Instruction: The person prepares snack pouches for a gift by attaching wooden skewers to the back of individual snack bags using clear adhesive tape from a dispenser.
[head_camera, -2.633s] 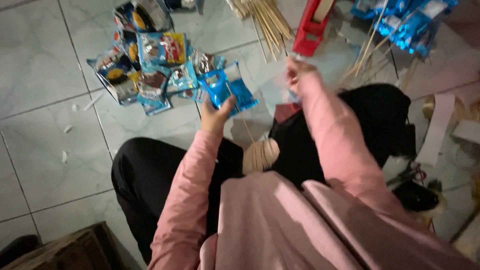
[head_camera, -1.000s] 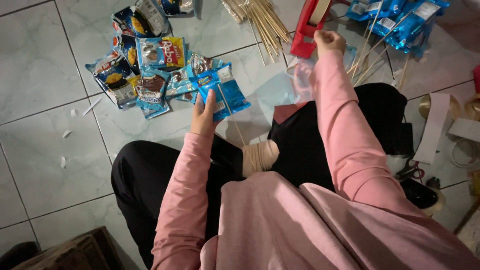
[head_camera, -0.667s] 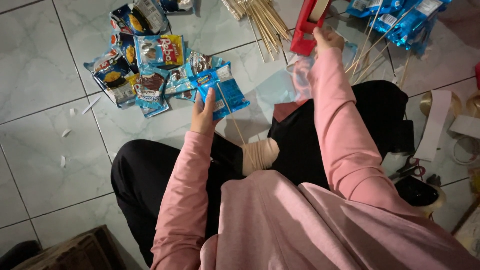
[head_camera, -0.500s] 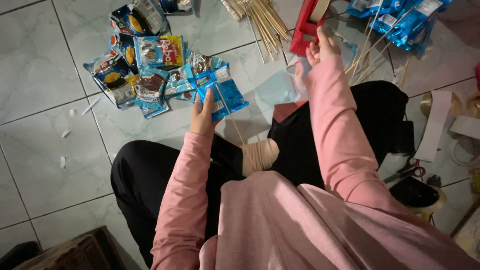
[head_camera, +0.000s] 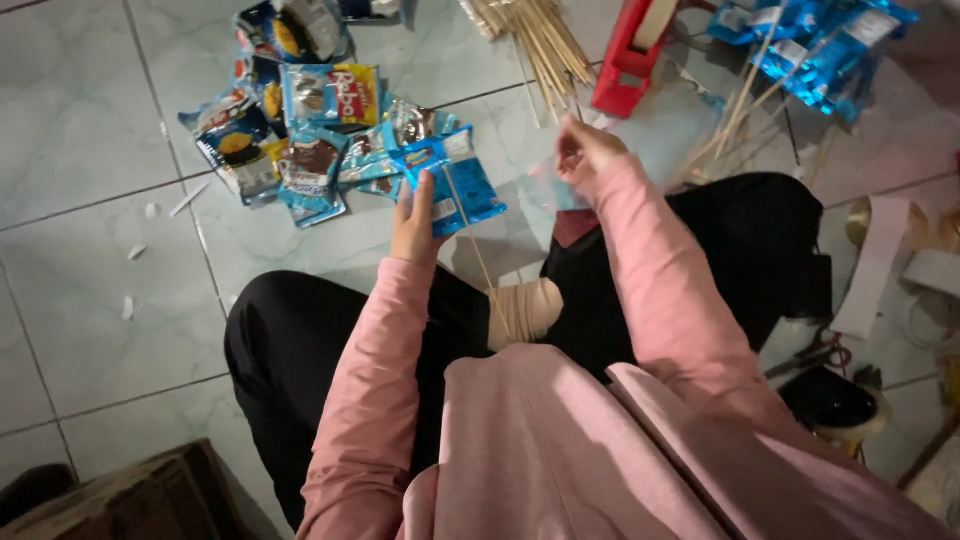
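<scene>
Tiled floor (head_camera: 90, 330) under you, snack packs (head_camera: 300, 130) piled ahead-left, skewer bundle (head_camera: 540, 40) & red tape dispenser (head_camera: 630, 60) ahead-right. Your left hand (head_camera: 415, 215) grips a blue packet (head_camera: 450, 180) w/ a thin stick (head_camera: 480, 265) laid along it, long axis running from the packet back toward your lap. Right hand (head_camera: 585, 150) is just right of the packet, fingers pinched on smth small & clear, prob tape, can't tell for sure. Right hand is nearer the dispenser
</scene>
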